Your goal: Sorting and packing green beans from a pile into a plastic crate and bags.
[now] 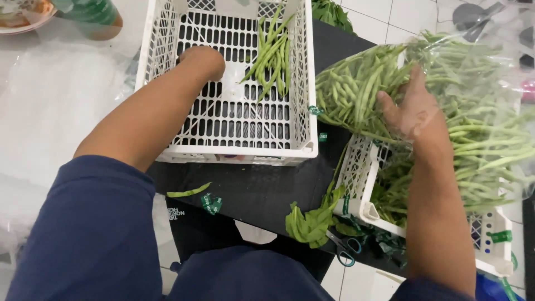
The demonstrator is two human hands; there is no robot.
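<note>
A: Setting: white tiled floor, a black surface [262,184] across it, and clear plastic sheeting at your left.

B: Item 1?

A: 1 white slatted crate [234,120] on the surface. A small bunch of green beans [271,53] lies at its far right. Your left hand [203,60] is down inside, just left of that bunch, curled over; you cannot tell from here whether it grips anything.

B: Item 2?

A: 1 clear plastic bag of green beans [446,106], large and full, lying over a second white crate [362,184] at your right. Your right hand [415,108] lies spread flat on the bag, fingers open, pressing and not clasping.

B: Loose items?

A: 1 stray bean [188,192], green tape scraps [212,203], a heap of green leaves [312,223], and blue-handled scissors [345,251] at the near edge of the surface. A plate [22,17] sits at far left.

B: Step in hand?

A: By my reading, you are moving beans from the bag into the slatted crate, early on: the crate is nearly bare, the bag nearly full.

B: Next move?

A: Probably the right hand must find the bag's opening and close on a manageable bunch; the mouth is not visible, so feel for it.
</note>
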